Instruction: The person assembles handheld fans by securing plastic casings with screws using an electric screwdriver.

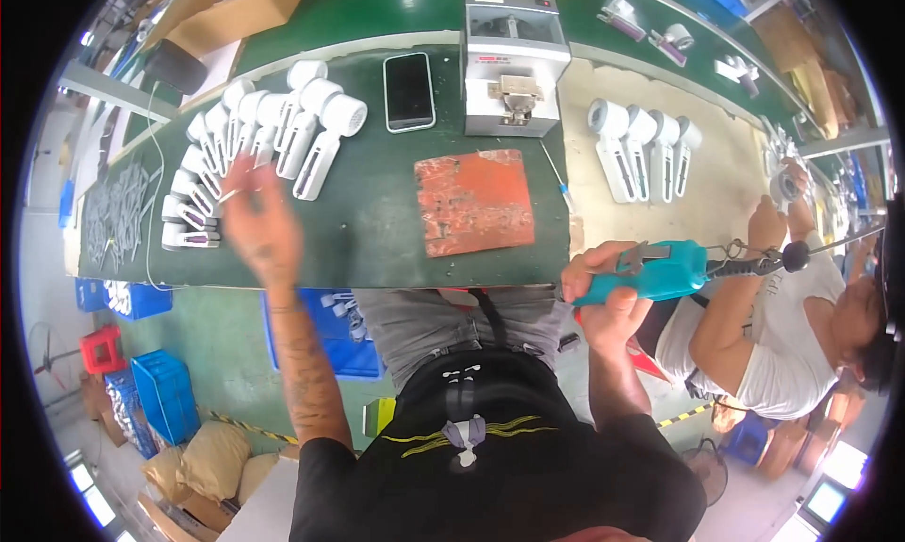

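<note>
My right hand is wrapped round a teal electric screwdriver, held level past the bench's front edge with its cord end to the right. My left hand reaches over the left of the bench, beside a curved row of white handheld devices with round heads. Their handles show narrow slots with purple parts inside. Motion smears the left fingers, so whether they grip anything cannot be made out. A worn red-orange board lies on the bench between my hands.
A grey screw feeder stands behind the board, with a phone to its left. More white devices lie on the right. Grey strips are piled far left. A co-worker works at my right. A thin blue-handled tool lies nearby.
</note>
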Tool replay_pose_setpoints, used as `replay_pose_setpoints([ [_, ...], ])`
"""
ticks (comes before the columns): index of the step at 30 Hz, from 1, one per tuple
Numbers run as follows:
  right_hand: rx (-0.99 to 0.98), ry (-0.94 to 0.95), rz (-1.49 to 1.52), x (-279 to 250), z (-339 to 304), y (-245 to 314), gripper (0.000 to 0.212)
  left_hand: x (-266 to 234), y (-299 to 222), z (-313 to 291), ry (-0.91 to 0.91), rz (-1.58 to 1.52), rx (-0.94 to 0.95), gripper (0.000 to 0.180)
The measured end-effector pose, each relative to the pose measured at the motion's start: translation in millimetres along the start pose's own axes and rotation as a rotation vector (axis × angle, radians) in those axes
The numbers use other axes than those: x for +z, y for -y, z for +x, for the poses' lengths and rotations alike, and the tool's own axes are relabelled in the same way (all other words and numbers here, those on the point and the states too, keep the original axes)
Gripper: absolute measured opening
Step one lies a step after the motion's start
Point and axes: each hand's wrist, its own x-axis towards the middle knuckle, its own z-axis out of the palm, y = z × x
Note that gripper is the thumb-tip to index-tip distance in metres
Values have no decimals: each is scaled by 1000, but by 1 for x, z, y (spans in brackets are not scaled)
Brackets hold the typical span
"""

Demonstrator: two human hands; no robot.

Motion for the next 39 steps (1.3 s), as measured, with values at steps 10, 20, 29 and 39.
replay_pose_setpoints([
  [10,88,-58,17,-18,-19,20,81,259,-152,-141,1171,71,527,58],
  [20,104,-84,1,-36,-16,20,81,191,-153,-113,1067,127,538,37],
  [29,124,40,-44,-15,17,-1,68,130,-94,-98,817,-40,425,27],
  [39,-102,-7,82,21,102,-16,65,127,-76,-77,973,-156,335,25],
])
